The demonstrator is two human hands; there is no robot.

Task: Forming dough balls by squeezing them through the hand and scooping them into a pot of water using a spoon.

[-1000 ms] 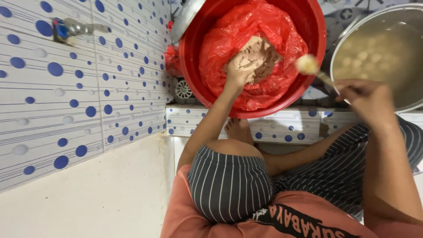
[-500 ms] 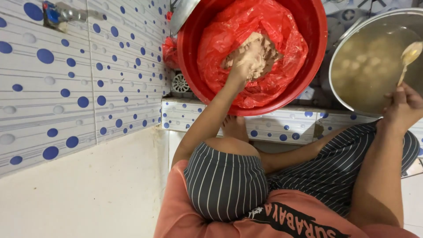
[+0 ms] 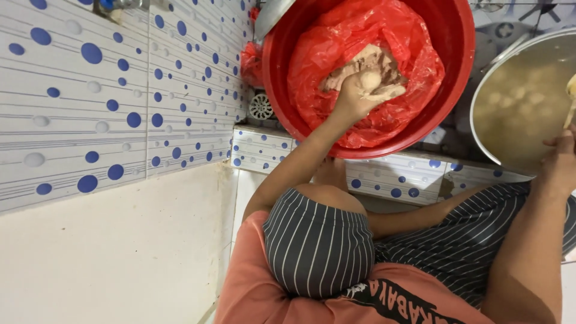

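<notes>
Dough [image 3: 366, 63] in the red basin [image 3: 456, 66] was squeezed by the left hand [image 3: 355, 93], fingers curled around a lump, while the right hand [image 3: 561, 159] gripped a spoon [image 3: 570, 102] over the pot [image 3: 516, 102].

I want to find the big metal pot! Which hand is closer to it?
The right hand, holding a spoon at the metal pot's rim. The left hand is away in the red basin, squeezing meat paste.

Left hand [image 3: 358, 93] fisted, squeezing — right hand [image 3: 561, 157] gripping.
</notes>
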